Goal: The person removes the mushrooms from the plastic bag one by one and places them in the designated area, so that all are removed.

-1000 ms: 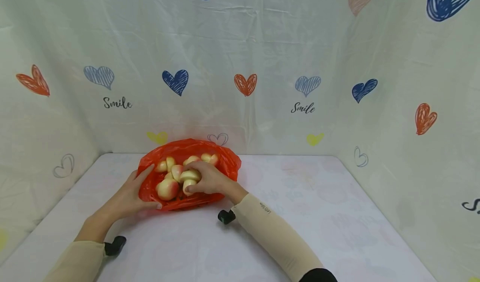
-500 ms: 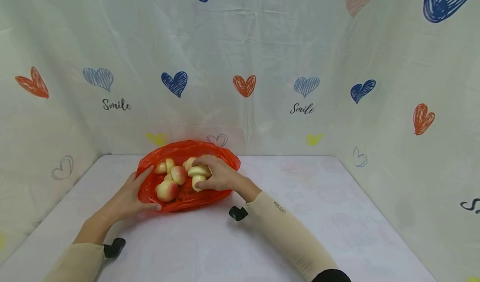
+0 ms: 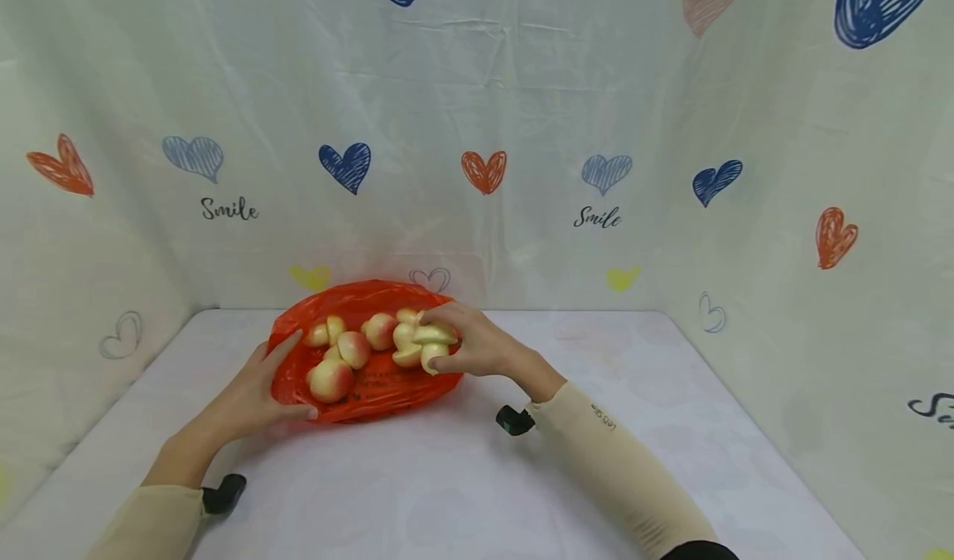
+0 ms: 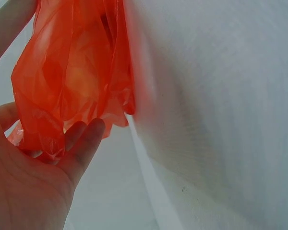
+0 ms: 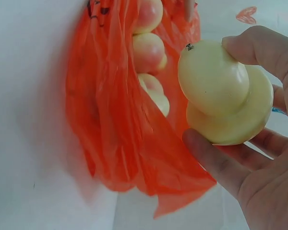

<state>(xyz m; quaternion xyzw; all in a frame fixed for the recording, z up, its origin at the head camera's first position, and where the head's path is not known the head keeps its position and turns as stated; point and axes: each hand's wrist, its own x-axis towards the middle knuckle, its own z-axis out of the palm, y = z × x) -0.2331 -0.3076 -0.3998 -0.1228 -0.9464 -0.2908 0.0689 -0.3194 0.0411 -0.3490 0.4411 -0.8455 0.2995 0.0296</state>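
An opened red plastic bag (image 3: 402, 390) lies toward the back of the table, with several pale yellow, pink-tinged mushrooms (image 3: 332, 379) inside. My left hand (image 3: 257, 390) holds the bag's left side, its thumb and fingers spread around the plastic; the left wrist view shows the bag (image 4: 81, 62) between them. Over the bag's right part, my right hand (image 3: 488, 346) grips a pale yellow mushroom (image 3: 434, 349) between thumb and fingers. Close up in the right wrist view, that mushroom (image 5: 213, 79) has a rounded stem with a dark spot and a wider cap.
A white-covered table (image 3: 477, 477) spreads around the bag. Behind it hangs a pale curtain (image 3: 522, 88) printed with hearts and "Smile". Black cameras (image 3: 224, 494) are strapped to both wrists.
My right hand has carried the mushroom rightward across the bag, uncovering more mushrooms and the printed bag bottom. My left hand has stayed at the bag's left side.
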